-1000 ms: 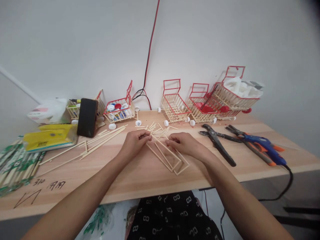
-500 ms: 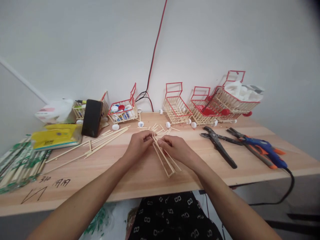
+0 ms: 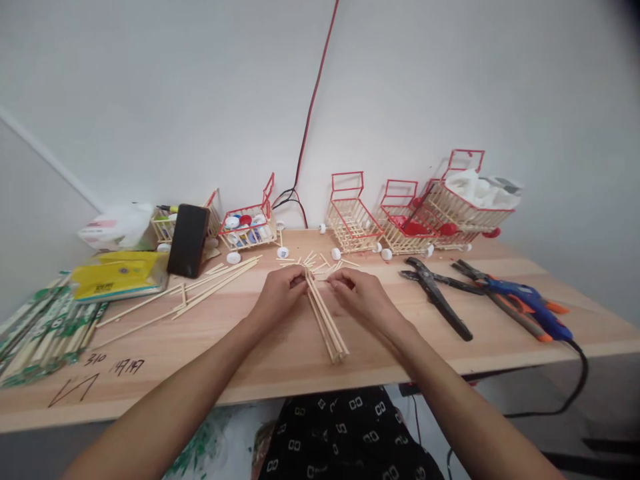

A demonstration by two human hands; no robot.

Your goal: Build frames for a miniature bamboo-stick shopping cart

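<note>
Close to the middle of the table, my left hand point(image 3: 281, 292) is closed on the far end of several thin wooden sticks point(image 3: 327, 323). Their near ends rest close together on the tabletop, pointing towards me. My right hand point(image 3: 361, 293) is just to the right, apart from these sticks, its thumb and fingertips pinched together. A short thin piece seems to stick out from its fingertips, too small to make out. Beyond both hands lie short cut stick pieces point(image 3: 311, 257). Longer loose sticks point(image 3: 215, 291) lie to the left of my left hand.
Small stick-built carts point(image 3: 353, 220) with red trim line the wall. Pliers point(image 3: 437, 297) and a blue glue gun point(image 3: 530, 303) with a cable lie at right. At left are a phone point(image 3: 188, 241), a yellow tissue pack point(image 3: 120, 275) and wrapped stick bundles point(image 3: 55, 327).
My right hand has moved off the sticks, a little to the right. The sticks' near ends, spread before, now lie closer together. My left hand keeps its grip.
</note>
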